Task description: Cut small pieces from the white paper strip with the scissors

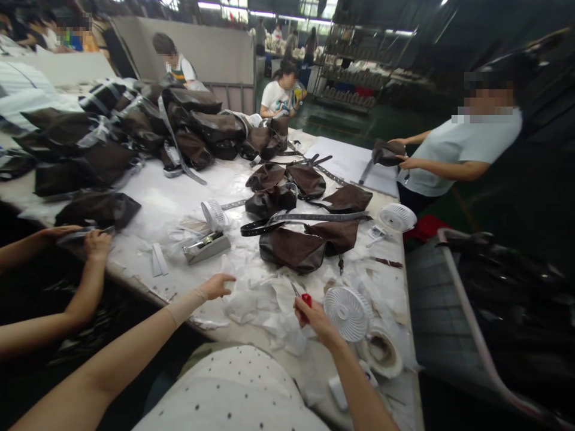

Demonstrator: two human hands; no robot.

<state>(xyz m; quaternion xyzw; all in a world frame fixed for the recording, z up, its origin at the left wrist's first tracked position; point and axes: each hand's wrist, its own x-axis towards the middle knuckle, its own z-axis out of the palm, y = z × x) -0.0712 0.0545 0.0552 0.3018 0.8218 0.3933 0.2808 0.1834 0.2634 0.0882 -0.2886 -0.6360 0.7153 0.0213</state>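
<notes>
My right hand (314, 317) is closed around red-handled scissors (306, 299), their metal blades pointing away over crumpled white paper (256, 305). My left hand (216, 286) is held over the table's near side, fingers stretched to the right and apart from the thumb, with no held thing visible. Beyond both hands lies a dark brown bag (291, 248) with a black eyeleted strap (314, 216) across its top. More brown bags (305, 181) lie behind it. A tape dispenser (206, 246) stands past my left hand.
A white fan (348, 313) and a tape roll (381, 353) lie beside my right forearm. Bags are heaped (179, 120) at the back left. A co-worker's hands (96, 242) handle a bag at left; another person (458, 149) holds one at right. A large bin (467, 323) adjoins the table's right edge.
</notes>
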